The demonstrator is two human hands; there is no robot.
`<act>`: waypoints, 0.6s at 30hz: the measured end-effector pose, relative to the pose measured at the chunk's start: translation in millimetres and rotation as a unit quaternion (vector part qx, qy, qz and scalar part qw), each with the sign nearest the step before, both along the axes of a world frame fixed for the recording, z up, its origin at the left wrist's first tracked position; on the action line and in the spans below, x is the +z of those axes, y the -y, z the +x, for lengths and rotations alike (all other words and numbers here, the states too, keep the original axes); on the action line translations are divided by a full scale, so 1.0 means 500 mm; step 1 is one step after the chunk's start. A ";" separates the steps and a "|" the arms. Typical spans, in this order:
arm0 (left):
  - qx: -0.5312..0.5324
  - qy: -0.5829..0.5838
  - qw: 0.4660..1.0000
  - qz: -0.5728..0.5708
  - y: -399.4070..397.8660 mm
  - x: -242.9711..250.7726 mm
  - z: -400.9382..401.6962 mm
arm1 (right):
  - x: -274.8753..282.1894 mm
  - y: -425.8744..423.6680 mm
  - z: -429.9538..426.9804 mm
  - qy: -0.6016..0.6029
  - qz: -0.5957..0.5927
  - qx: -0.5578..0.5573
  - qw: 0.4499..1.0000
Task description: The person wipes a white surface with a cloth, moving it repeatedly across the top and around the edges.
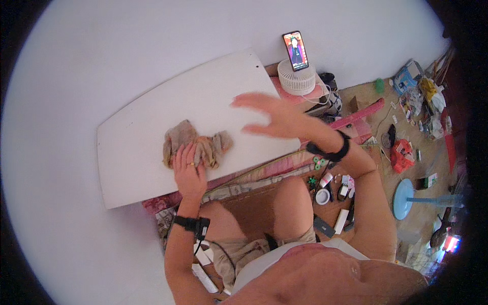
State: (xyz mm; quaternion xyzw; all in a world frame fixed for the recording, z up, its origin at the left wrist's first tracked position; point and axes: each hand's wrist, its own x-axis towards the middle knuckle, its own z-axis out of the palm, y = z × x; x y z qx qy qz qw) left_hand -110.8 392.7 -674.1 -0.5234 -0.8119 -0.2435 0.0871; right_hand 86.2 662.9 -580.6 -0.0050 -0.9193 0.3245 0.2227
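Observation:
A crumpled beige-grey cloth (213, 150) with orange patches lies on a large white board (133, 152). My left hand (188, 171), with a ring on one finger, rests flat on the left part of the cloth, its fingers slightly spread. Blurred by motion, my right hand (272, 116) hovers over the right side of the board with thumb and fingers apart and nothing between them. A black band is worn on each wrist; the left one carries a small black device with a cable.
Behind the board's right end, a phone (295, 51) leans upright on a white fan (297, 78). Patterned fabric (267, 173) runs under the near edge. Small containers and boxes lie by my right knee. Farther right are a red plastic bag (402, 156), a blue round base (403, 199) and floor clutter.

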 end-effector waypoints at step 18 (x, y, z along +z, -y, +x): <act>0.195 -0.087 0.972 -0.100 0.242 -0.050 -0.281 | -0.146 0.064 0.008 0.056 0.150 -0.195 0.968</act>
